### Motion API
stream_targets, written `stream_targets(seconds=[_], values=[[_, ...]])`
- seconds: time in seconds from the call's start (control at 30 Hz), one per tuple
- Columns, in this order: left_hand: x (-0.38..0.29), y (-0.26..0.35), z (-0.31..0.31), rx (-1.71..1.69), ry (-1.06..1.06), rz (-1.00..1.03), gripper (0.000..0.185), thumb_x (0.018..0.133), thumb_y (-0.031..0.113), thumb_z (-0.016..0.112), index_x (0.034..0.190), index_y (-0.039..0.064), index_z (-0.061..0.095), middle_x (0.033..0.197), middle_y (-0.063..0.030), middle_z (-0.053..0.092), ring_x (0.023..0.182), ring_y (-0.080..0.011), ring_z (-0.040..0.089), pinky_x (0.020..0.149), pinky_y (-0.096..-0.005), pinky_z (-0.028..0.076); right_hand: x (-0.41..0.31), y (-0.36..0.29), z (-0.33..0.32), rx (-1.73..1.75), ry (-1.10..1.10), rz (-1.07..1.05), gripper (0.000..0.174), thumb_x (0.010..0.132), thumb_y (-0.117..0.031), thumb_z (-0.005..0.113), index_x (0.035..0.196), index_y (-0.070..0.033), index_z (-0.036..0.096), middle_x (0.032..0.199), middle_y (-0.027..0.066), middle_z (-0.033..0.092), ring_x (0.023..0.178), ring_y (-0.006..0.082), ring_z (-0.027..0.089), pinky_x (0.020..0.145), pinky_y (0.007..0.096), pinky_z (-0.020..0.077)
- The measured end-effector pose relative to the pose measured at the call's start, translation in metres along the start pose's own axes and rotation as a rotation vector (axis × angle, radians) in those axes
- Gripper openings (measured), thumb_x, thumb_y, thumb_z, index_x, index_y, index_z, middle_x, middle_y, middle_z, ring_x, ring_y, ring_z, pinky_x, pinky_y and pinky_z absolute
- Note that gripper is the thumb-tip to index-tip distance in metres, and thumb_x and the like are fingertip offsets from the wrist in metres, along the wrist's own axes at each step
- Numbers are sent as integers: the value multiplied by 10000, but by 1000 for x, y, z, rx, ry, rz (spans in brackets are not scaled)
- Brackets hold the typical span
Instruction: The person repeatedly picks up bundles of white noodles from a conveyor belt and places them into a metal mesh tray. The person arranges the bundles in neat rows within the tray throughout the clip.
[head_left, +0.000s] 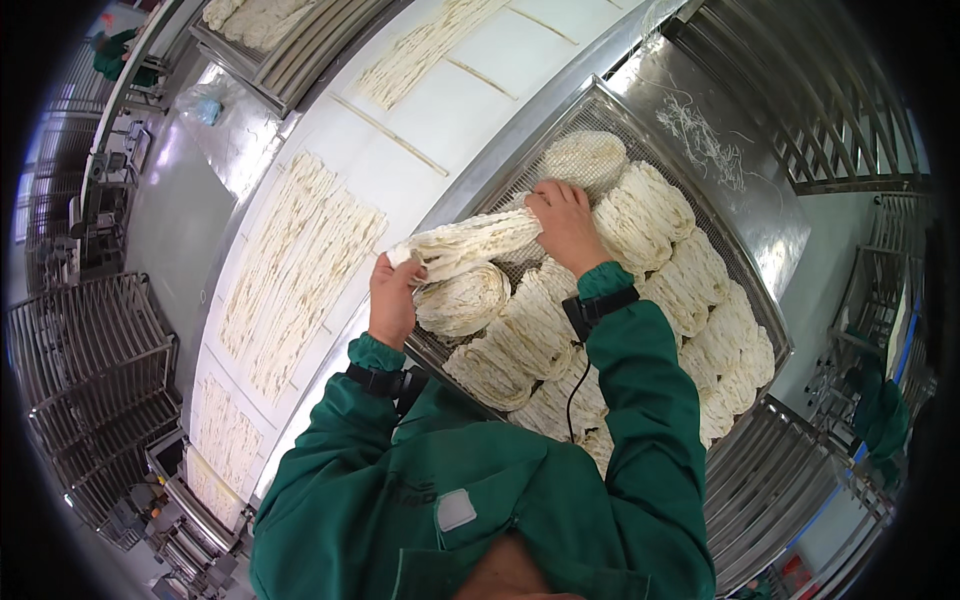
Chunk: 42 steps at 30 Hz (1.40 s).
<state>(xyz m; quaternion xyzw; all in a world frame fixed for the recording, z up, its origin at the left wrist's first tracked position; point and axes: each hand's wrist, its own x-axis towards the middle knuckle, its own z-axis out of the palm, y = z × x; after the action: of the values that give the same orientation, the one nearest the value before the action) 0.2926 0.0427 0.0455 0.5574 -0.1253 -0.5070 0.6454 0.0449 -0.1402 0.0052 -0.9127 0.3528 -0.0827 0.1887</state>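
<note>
A hank of pale wavy noodles stretches between my two hands above the left side of a metal mesh tray. My left hand grips its left end near the tray's edge, thumb on top. My right hand grips the other end, fingers bent over it. Just under the held hank lies a rounded noodle bundle. Folded noodle bundles fill rows at the right and the near part of the tray. Beyond my right hand, another rounded bundle is seen through mesh.
A white conveyor belt runs along the left, carrying flat noodle strips. Stacked mesh trays stand beyond it. Loose noodle scraps lie on a steel surface at the right. Metal racks and, far off, a person in green are visible.
</note>
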Motion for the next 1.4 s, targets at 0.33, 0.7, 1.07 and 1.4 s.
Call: stream_targets(seconds=[0.33, 0.7, 1.07, 1.4], values=[[30, 7, 121, 672, -512, 10, 369, 945, 129, 661, 1282, -10, 606, 1065, -77, 705, 949, -155, 655, 852, -309, 526, -38, 18, -38, 397, 209, 178, 509, 790, -68, 751, 1281, -38, 620, 1310, 151, 585, 1272, 367, 513, 1070, 455, 436], [43, -51, 107, 1206, -345, 824, 848, 796, 225, 778, 1513, -31, 406, 1503, -223, 478, 1404, -413, 419, 1160, -499, 340, -36, 12, -17, 303, 346, -81, 114, 833, -92, 697, 944, -70, 685, 1072, 88, 631, 1101, 321, 568, 960, 454, 440], [38, -67, 77, 1672, -424, 635, 863, 863, 345, 717, 1540, -33, 338, 1491, -184, 430, 1474, -378, 303, 1184, -691, 118, -14, 15, -13, 211, 312, 138, 375, 922, -236, 631, 1227, -17, 640, 1354, 144, 568, 1320, 362, 472, 1134, 530, 320], [104, -16, 81, 1255, -468, 480, 554, 852, 227, 708, 1365, 43, 605, 1244, -152, 633, 1176, -360, 570, 1039, -502, 423, -1, -16, 20, 61, 178, 161, 707, 938, -392, 667, 1496, -8, 462, 1596, 182, 387, 1505, 396, 287, 1210, 646, 155]])
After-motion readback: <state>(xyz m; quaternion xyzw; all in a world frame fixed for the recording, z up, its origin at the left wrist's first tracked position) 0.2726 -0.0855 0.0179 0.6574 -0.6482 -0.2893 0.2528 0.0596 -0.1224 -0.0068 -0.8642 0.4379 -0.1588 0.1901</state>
